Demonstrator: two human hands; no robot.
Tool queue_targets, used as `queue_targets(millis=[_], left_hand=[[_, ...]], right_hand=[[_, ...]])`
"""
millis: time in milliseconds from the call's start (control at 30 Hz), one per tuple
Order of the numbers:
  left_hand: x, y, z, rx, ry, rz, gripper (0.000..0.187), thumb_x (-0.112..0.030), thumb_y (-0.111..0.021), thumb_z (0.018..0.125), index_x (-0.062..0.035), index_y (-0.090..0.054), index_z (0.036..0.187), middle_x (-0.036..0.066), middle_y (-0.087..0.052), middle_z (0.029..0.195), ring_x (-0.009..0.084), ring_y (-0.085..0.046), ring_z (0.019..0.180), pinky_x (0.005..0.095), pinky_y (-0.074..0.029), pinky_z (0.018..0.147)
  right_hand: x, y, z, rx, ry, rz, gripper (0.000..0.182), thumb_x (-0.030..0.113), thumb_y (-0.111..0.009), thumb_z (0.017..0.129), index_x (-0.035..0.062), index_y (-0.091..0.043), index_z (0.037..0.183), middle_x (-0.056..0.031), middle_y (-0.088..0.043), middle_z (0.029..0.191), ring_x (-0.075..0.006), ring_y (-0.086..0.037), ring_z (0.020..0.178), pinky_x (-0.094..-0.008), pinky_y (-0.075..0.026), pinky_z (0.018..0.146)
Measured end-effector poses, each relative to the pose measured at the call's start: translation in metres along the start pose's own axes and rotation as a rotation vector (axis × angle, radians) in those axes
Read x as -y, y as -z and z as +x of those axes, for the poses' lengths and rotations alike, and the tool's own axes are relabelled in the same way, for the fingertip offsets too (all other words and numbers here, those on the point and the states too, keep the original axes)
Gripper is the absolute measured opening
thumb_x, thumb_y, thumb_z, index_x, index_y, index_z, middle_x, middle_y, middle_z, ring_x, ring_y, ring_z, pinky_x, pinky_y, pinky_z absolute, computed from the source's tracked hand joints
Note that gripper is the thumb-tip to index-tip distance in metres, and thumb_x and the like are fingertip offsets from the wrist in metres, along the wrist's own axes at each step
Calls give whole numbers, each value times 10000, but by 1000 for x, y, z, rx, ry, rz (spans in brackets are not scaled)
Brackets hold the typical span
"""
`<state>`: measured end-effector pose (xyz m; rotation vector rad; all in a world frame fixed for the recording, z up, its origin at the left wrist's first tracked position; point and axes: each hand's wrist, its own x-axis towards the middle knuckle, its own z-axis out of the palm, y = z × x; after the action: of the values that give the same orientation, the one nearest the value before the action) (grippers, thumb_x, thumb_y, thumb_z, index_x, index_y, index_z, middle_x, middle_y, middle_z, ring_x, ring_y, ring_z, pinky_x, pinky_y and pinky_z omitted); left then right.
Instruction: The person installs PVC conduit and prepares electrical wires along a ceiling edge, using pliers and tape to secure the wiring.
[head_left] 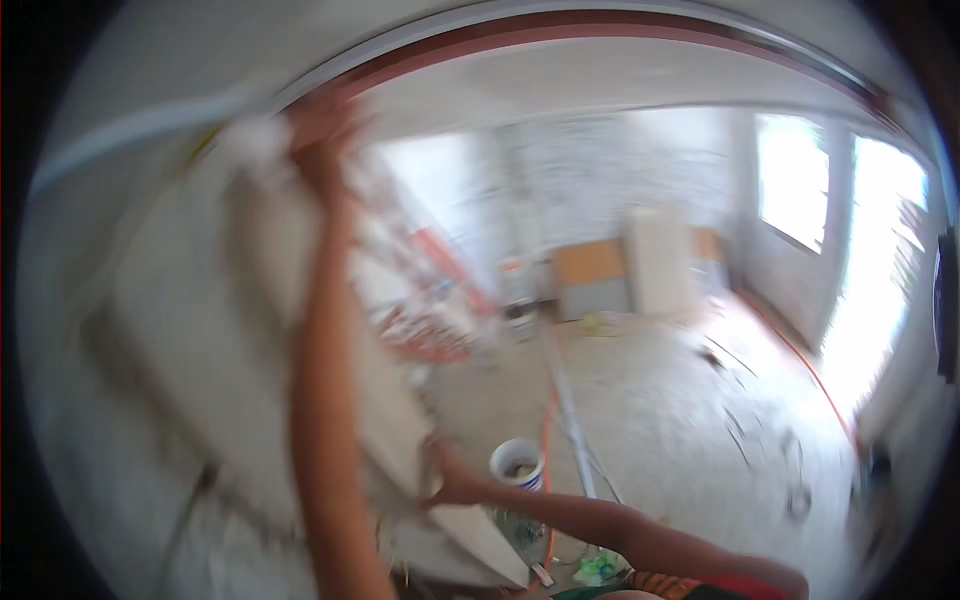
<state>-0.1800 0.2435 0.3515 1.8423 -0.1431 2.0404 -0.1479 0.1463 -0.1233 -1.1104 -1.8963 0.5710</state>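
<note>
A large pale panel (395, 415) stands tilted along my left side, its long edge running from up near my raised hand to the floor. Low on that edge, my right hand (450, 475) is closed with its fingers round it. My left arm stretches straight up across the panel. Its hand (325, 135) is smeared by motion at the panel's upper end, overlapping the dark red and silver rail (540, 28) overhead; I cannot tell whether its fingers grip anything.
A white bucket (540, 466) stands on the floor beside my right forearm. A long metal bar (572, 425) and an orange cable (548, 430) run past it. Boards (660, 265) lean at the far wall, and red-and-white material (425, 335) lies left of them. Bright windows (793, 180) are at right.
</note>
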Motion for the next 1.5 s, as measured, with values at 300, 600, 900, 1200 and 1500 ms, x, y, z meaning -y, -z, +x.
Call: queue_targets(millis=[300, 600, 900, 1200, 1500], left_hand=[[-14, 6, 19, -191, 268, -534, 552, -232, -572, 932, 56, -351, 1348, 182, -540, 1238, 227, -539, 1154, 305, -454, 997], [-5, 21, 31, -177, 255, -553, 524, -201, -556, 939, 104, -352, 1313, 218, -531, 1235, 245, -541, 1155, 305, -461, 1004], [-4, 9, 21, -204, 209, -494, 561, -218, -571, 931, 89, -333, 1336, 198, -530, 1244, 235, -550, 1147, 293, -467, 997], [-64, -160, -44, 264, 130, -124, 178, -81, -625, 863, 13, -637, 1014, 106, -692, 920, 167, -686, 791, 233, -566, 652], [-105, -293, -42, 53, 28, -567, 109, -69, -678, 836, 37, -688, 860, 83, -678, 743, 153, -671, 648, 234, -564, 576]], right_hand=[[70, 219, -35, -486, 196, 104, 392, 64, -636, 813, 24, -531, 1188, -125, -548, 1217, -237, -538, 1110, -348, -464, 902], [252, 574, -104, -1423, 1036, 433, 407, 194, -685, 837, -72, -496, 1080, -146, -594, 1073, -224, -623, 887, -284, -548, 769], [269, 617, -105, -1648, 889, 72, 540, 269, -650, 892, -80, -484, 1269, -134, -590, 1105, -165, -594, 869, -267, -530, 702], [274, 600, -110, -1782, 915, -893, 468, 306, -849, 659, 12, -611, 935, -89, -576, 927, -215, -603, 828, -334, -504, 740], [297, 564, -82, -1656, 968, -1059, 351, 144, -876, 529, 63, -556, 651, -76, -548, 781, -273, -534, 809, -384, -423, 721]])
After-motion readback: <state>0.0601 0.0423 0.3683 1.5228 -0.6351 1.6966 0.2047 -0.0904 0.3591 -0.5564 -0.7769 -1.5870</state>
